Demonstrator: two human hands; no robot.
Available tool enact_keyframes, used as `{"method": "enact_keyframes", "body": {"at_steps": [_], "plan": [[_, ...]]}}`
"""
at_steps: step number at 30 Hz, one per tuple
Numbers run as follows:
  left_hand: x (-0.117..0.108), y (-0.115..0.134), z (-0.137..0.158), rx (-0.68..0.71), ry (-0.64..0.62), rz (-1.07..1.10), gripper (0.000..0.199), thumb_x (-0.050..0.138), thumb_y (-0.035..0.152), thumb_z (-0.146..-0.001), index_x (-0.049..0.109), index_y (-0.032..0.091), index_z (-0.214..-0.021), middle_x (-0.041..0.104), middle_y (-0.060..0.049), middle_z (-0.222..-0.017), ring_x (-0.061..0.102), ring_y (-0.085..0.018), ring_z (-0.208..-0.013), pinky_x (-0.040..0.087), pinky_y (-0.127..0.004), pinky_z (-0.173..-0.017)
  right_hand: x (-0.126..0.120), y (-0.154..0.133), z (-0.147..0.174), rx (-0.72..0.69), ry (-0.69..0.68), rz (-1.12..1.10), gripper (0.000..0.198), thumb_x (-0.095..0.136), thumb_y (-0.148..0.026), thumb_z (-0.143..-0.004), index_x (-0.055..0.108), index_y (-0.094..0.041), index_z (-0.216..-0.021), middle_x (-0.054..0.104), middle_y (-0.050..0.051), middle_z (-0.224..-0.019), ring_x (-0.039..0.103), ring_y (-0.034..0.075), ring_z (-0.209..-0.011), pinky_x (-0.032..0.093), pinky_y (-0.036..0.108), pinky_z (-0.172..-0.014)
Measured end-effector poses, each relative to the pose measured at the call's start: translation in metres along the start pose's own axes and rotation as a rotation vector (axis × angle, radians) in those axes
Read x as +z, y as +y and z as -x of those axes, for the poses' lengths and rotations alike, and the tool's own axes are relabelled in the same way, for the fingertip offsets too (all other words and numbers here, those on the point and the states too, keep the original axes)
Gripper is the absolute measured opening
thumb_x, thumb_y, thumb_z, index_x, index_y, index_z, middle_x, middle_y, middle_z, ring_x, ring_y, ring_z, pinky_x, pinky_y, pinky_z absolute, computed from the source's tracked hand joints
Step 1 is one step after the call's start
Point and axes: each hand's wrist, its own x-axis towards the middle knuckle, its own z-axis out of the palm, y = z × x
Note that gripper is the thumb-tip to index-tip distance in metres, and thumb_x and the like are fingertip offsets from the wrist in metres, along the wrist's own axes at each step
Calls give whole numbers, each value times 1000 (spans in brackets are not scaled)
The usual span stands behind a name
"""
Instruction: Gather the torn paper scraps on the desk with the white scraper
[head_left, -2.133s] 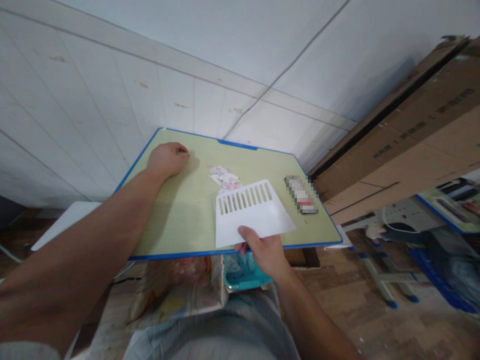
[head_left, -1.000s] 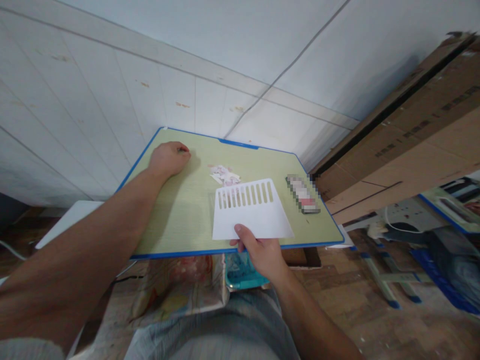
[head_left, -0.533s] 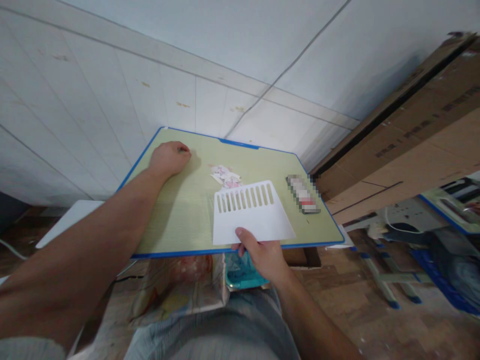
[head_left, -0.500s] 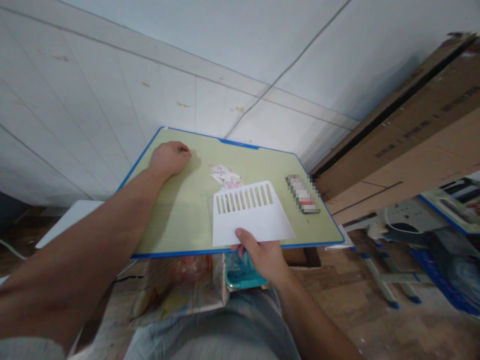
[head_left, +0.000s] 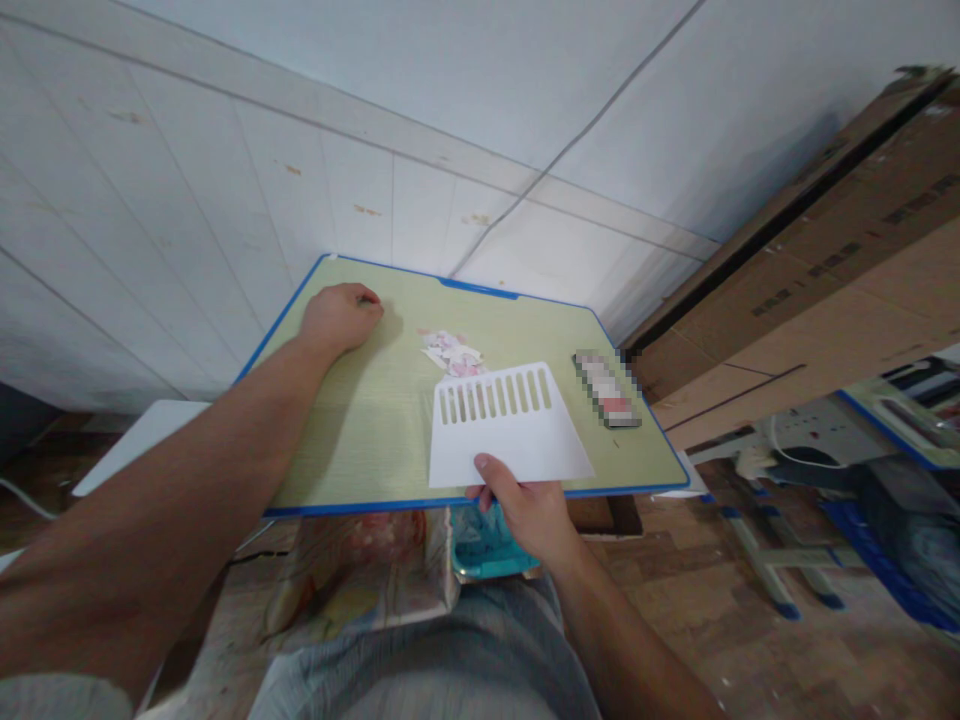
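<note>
My right hand (head_left: 521, 505) grips the near edge of a flat white slotted sheet (head_left: 506, 450), thumb on top and fingers mostly hidden below. A row of several long slots runs along the sheet's far side. Just beyond it, crumpled pink-and-white paper scraps (head_left: 454, 355) lie on the pale green tabletop (head_left: 330, 460). At the table's far left rests my left hand (head_left: 343, 315), fingers curled closed. Something small and dark shows at its fingertips, too little to name.
A blurred-out phone-like object (head_left: 606, 390) lies on the table's right side. Large cardboard boxes (head_left: 810, 270) lean at the right against the white wall (head_left: 337, 170). Below the front edge sits a teal basket (head_left: 491, 560). A grey cable (head_left: 570, 140) runs down the wall.
The slotted sheet and my right hand have shifted very slightly to the right. My left hand stays in nearly the same place, and the paper scraps have not visibly moved.
</note>
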Motion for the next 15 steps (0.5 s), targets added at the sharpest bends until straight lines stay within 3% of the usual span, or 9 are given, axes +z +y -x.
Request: {"method": "enact_keyframes", "body": {"at_steps": [9, 15], "plan": [[1, -1, -1, -7, 11, 15, 48, 67, 45, -92, 92, 29, -130, 90, -11, -144, 78, -39, -141, 62, -46, -119, -1, -2, 2, -13, -56, -75, 55, 89, -79, -97, 78, -29, -78, 81, 5, -67, 72, 23, -57, 67, 36, -60], [0, 0, -1, -14, -7, 8, 49, 66, 44, -92, 92, 28, -130, 89, -11, -147, 78, -39, -142, 61, -46, -119, -1, -1, 0, -14, -14, -62, 51, 86, -70, -99, 75, -28, -72, 80, 6, -65, 74, 23, -56, 69, 37, -65]]}}
